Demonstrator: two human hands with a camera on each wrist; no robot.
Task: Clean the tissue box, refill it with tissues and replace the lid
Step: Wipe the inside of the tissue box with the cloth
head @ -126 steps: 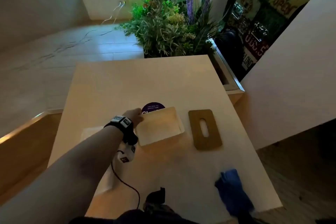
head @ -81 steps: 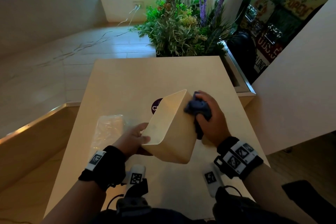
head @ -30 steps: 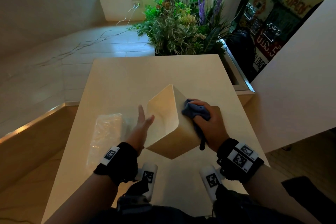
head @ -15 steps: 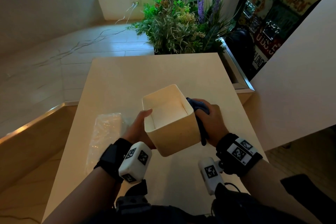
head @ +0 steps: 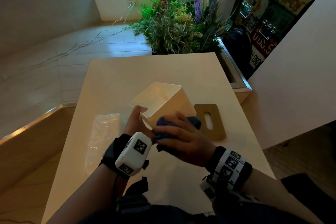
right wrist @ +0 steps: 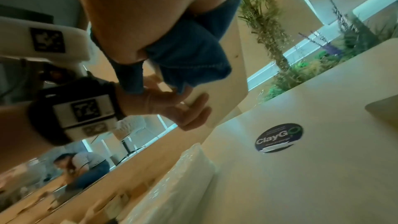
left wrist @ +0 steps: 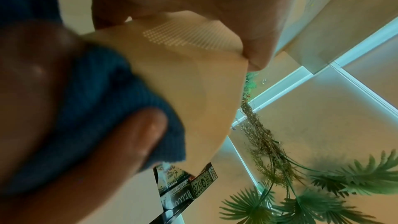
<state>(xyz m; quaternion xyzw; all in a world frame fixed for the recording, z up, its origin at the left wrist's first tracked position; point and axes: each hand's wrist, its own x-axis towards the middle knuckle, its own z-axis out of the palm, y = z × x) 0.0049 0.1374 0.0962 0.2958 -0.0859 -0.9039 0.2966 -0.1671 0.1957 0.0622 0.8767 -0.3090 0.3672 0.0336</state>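
My left hand (head: 135,123) grips the rim of the empty cream tissue box (head: 163,103), tilted above the tabletop (head: 181,67). My right hand (head: 183,143) presses a bunched blue cloth (head: 163,123) against its near side. The brown lid (head: 210,121) lies just right; packaged tissues (head: 103,132) lie left.

Box: a cream box (left wrist: 189,74) filled the middle, a patch of dotted light near its top.
Left hand: fingers (left wrist: 254,28) gripped the box's upper edge.
Cloth: a blue cloth (left wrist: 103,94) was pressed against the box's left side.
Right hand: fingers (left wrist: 133,135) lay on the cloth.
Background: palm leaves (left wrist: 323,193) lower right.
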